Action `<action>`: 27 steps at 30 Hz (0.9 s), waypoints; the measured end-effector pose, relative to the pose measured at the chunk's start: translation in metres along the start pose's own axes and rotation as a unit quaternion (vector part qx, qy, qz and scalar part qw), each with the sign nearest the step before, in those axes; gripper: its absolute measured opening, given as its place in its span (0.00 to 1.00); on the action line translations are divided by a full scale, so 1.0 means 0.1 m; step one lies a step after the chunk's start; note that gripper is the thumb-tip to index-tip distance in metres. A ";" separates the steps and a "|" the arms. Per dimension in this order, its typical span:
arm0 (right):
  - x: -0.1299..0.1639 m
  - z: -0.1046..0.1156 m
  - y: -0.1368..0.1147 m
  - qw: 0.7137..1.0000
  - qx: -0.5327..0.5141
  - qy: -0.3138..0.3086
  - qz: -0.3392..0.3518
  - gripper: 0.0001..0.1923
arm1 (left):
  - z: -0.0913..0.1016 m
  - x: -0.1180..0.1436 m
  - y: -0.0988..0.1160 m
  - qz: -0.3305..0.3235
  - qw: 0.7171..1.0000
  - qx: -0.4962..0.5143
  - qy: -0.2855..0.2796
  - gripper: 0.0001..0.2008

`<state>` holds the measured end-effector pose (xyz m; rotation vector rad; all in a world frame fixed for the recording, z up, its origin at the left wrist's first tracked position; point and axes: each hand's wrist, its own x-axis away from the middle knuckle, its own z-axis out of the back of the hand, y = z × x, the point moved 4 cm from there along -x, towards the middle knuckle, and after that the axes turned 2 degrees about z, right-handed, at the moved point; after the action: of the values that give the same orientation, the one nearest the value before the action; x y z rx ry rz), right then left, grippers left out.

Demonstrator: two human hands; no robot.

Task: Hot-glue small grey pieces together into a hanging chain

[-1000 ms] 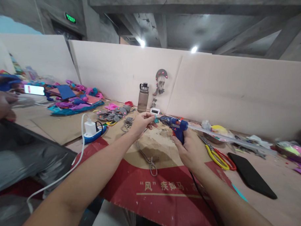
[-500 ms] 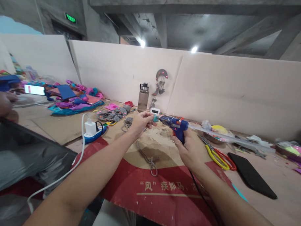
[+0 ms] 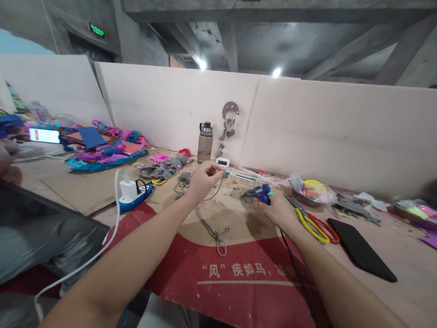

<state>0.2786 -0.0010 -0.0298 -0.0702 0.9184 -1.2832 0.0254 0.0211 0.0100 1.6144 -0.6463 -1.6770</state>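
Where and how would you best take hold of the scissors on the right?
Probably by the red and yellow handles of the scissors, coming from the near side and above: the loops face the person, the blades point away, and the black slab lies close on the right.

— Type of place?
— Craft workshop: bare concrete ceiling (image 3: 307, 48), pale partition boards (image 3: 332, 126), green-lit sign (image 3: 96, 29).
— Working evidence?
— Glue gun (image 3: 257, 193), one; scissors (image 3: 306, 221), one pair; coloured scraps (image 3: 110, 147), heaped on surface (image 3: 417, 267).
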 end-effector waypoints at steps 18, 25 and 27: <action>0.28 -0.32 -1.00 0.822 -0.554 -0.086 -0.103 0.19 | -0.26 0.29 0.39 -0.155 0.970 -0.166 -0.088 0.04; 0.28 -0.27 -0.94 0.843 -0.523 -0.048 -0.120 0.14 | -0.34 0.32 0.29 -0.071 0.984 -0.141 -0.080 0.04; 0.25 -0.27 -0.88 0.871 -0.479 -0.036 -0.100 0.11 | -0.36 0.31 0.24 -0.034 0.992 -0.087 -0.088 0.05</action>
<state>0.1921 -0.0395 -0.0152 -1.0069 1.4350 -0.8832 0.0660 -0.0138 0.0053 1.3910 -0.5199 -1.8867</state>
